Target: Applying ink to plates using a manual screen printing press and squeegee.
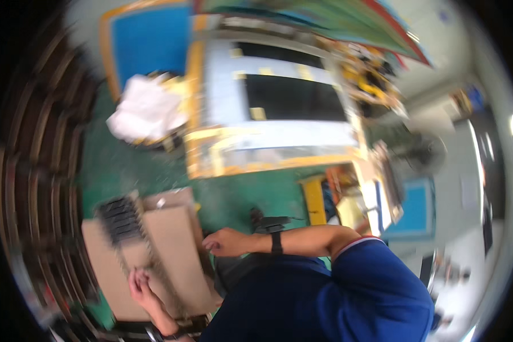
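At the lower left, a brown cardboard box (174, 239) stands with its flaps partly spread. A dark ribbed object (119, 219), too blurred to name, lies on its far left part. My left hand (141, 285) is over the box's near left side, fingers slightly bent and apart, with nothing visible in them. Just right of the box is my right hand (228, 242), its fingers curled in and nothing visible in it. A dark band circles the right wrist. The whole picture is smeared by motion.
Dark shelving (43, 142) runs along the left. Ahead stands a light worktable (290, 134) with yellow tape and black panels. White cloth (145, 111) is heaped left of it. A yellow-sided container (313, 199) stands under its right side, and a fan (427, 154) is farther right.
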Action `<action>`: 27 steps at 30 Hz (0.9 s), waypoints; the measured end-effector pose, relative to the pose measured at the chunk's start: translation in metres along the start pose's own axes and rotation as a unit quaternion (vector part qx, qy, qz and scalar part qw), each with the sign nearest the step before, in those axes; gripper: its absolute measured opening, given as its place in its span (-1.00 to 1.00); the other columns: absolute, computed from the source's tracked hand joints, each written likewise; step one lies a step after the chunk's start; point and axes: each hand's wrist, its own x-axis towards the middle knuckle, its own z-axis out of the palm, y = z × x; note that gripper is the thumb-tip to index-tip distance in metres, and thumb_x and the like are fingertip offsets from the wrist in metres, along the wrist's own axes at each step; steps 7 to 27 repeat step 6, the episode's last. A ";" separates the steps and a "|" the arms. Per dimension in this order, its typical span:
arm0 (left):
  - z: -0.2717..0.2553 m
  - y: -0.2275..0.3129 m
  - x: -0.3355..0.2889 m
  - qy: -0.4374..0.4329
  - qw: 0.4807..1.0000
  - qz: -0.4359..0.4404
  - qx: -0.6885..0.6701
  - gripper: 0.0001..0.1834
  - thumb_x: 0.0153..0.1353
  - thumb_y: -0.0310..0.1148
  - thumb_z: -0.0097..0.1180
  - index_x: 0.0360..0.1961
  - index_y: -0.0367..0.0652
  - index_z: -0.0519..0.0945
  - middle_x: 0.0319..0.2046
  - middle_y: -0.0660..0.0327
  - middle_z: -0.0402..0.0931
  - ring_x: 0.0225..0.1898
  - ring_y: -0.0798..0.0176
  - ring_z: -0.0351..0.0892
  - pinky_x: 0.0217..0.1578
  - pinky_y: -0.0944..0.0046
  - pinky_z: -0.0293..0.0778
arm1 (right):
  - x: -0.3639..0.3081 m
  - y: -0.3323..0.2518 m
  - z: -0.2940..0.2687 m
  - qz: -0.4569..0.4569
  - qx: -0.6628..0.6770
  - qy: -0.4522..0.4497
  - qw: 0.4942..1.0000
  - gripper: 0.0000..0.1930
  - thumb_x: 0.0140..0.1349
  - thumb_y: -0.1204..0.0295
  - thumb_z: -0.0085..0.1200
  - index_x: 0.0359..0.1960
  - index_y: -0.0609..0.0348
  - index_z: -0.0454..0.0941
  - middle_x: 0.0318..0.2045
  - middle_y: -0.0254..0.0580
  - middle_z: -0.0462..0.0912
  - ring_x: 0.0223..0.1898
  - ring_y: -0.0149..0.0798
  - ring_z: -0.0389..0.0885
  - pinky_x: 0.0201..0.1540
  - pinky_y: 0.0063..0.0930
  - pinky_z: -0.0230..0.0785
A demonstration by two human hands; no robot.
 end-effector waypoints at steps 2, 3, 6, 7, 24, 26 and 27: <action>0.059 0.016 -0.019 -0.090 0.992 -0.026 -0.087 -0.52 0.33 -0.25 0.19 0.16 -0.32 0.45 -0.20 0.17 0.57 -0.24 0.32 0.51 -0.22 0.29 0.45 | -0.030 0.006 -0.027 0.018 -0.025 0.031 0.999 -0.69 0.12 0.42 0.14 -0.09 0.22 0.63 -0.28 -0.04 0.73 -0.26 -0.09 0.73 -0.14 -0.30 0.56; 0.079 0.010 -0.016 -0.181 0.977 0.008 -0.113 -0.57 0.33 -0.29 0.18 0.12 -0.33 0.48 -0.17 0.18 0.59 -0.19 0.31 0.55 -0.14 0.30 0.48 | -0.043 0.010 -0.039 0.017 -0.025 0.066 0.997 -0.69 0.12 0.42 0.14 -0.09 0.22 0.63 -0.28 -0.04 0.73 -0.26 -0.09 0.73 -0.14 -0.30 0.56; 0.157 0.032 -0.024 -0.299 0.952 0.009 -0.059 -0.57 0.32 -0.32 0.19 0.15 -0.30 0.47 -0.15 0.18 0.59 -0.18 0.30 0.56 -0.13 0.30 0.49 | -0.099 0.022 -0.086 0.063 -0.028 0.176 0.982 -0.61 0.14 0.43 0.18 0.04 0.25 0.57 -0.16 -0.03 0.73 -0.17 -0.18 0.74 -0.05 -0.36 0.57; 0.157 0.032 -0.024 -0.299 0.952 0.009 -0.059 -0.57 0.32 -0.32 0.19 0.15 -0.30 0.47 -0.15 0.18 0.59 -0.18 0.30 0.56 -0.13 0.30 0.49 | -0.099 0.022 -0.086 0.063 -0.028 0.176 0.982 -0.61 0.14 0.43 0.18 0.04 0.25 0.57 -0.16 -0.03 0.73 -0.17 -0.18 0.74 -0.05 -0.36 0.57; 0.157 0.032 -0.024 -0.299 0.952 0.009 -0.059 -0.57 0.32 -0.32 0.19 0.15 -0.30 0.47 -0.15 0.18 0.59 -0.18 0.30 0.56 -0.13 0.30 0.49 | -0.099 0.022 -0.086 0.063 -0.028 0.176 0.982 -0.61 0.14 0.43 0.18 0.04 0.25 0.57 -0.16 -0.03 0.73 -0.17 -0.18 0.74 -0.05 -0.36 0.57; 0.157 0.032 -0.024 -0.299 0.952 0.009 -0.059 -0.57 0.32 -0.32 0.19 0.15 -0.30 0.47 -0.15 0.18 0.59 -0.18 0.30 0.56 -0.13 0.30 0.49 | -0.099 0.022 -0.086 0.063 -0.028 0.176 0.982 -0.61 0.14 0.43 0.18 0.04 0.25 0.57 -0.16 -0.03 0.73 -0.17 -0.18 0.74 -0.05 -0.36 0.57; 0.157 0.032 -0.024 -0.299 0.952 0.009 -0.059 -0.57 0.32 -0.32 0.19 0.15 -0.30 0.47 -0.15 0.18 0.59 -0.18 0.30 0.56 -0.13 0.30 0.49 | -0.099 0.022 -0.086 0.063 -0.028 0.176 0.982 -0.61 0.14 0.43 0.18 0.04 0.25 0.57 -0.16 -0.03 0.73 -0.17 -0.18 0.74 -0.05 -0.36 0.57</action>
